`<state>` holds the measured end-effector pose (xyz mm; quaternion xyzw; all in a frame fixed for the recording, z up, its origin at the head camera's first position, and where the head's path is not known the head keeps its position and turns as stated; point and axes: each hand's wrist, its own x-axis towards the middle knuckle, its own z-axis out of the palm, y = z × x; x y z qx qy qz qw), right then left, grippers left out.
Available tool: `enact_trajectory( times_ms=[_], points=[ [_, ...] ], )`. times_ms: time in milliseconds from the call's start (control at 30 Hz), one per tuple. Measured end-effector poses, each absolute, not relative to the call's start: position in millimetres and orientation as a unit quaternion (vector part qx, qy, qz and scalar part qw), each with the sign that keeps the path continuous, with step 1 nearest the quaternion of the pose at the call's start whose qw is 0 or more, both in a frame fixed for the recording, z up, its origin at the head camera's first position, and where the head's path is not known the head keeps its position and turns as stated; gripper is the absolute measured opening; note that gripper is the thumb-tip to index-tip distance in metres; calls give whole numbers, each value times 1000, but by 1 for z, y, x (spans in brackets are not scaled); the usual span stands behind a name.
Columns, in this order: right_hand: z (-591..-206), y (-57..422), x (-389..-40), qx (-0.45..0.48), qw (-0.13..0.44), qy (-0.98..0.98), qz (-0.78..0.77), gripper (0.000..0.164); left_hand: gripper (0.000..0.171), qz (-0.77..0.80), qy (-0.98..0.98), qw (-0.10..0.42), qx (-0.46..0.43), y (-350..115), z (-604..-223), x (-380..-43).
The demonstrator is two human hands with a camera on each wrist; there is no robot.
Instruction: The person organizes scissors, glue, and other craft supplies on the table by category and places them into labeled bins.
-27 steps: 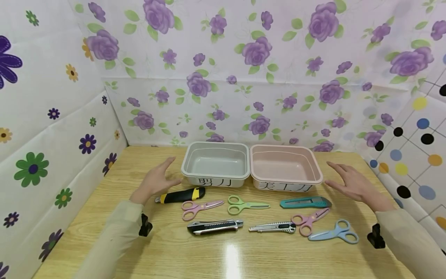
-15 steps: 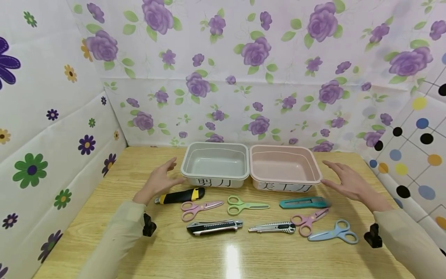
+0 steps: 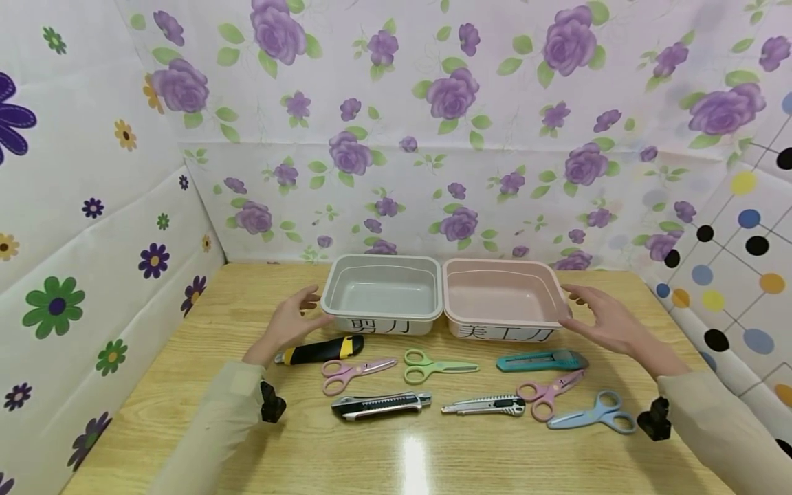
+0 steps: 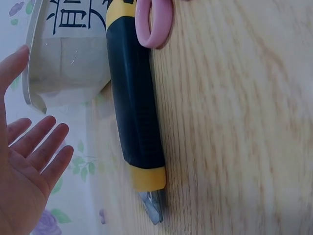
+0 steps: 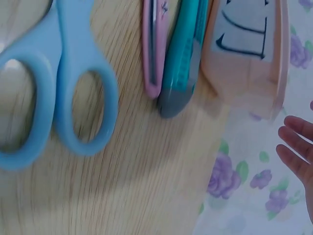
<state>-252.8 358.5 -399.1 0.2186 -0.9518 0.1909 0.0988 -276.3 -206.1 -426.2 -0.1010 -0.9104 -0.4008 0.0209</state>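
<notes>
My left hand reaches to the outer left side of a grey plastic bin, fingers spread and thumb tip at its front corner. On the other side my right hand is at the right end of a pink bin, thumb and fingertips right at the rim. Both hands hold nothing in their palms. In the left wrist view, a black and yellow utility knife lies beside the left hand. A teal utility knife lies near the right hand in the right wrist view.
In front of the bins lie pink scissors, green scissors, a black and silver cutter, a silver cutter, another pink pair of scissors and blue scissors. A flowered cloth hangs behind the wooden table.
Both hands have moved inward, the left one to the right and the right one to the left, closing in on the bins' outer ends. The bins, knives and scissors stay in place.
</notes>
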Motion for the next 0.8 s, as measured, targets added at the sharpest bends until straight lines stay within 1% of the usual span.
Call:
enact_trajectory(
  times_ms=[167,333,533,800],
  points=[
    [-396,346,-252,237,127,-936,228,62,79,-400,-910,28,-108,-204,-428,-277],
    [-392,327,-250,258,143,-922,251,55,78,-400,-908,34,-115,-202,-428,-277],
    [-389,296,-243,300,132,-896,298,49,70,-404,-906,40,-120,-200,-428,-275],
    [-393,261,-234,350,108,-864,345,50,68,-405,-905,47,-123,-194,-428,-273]
  ],
)
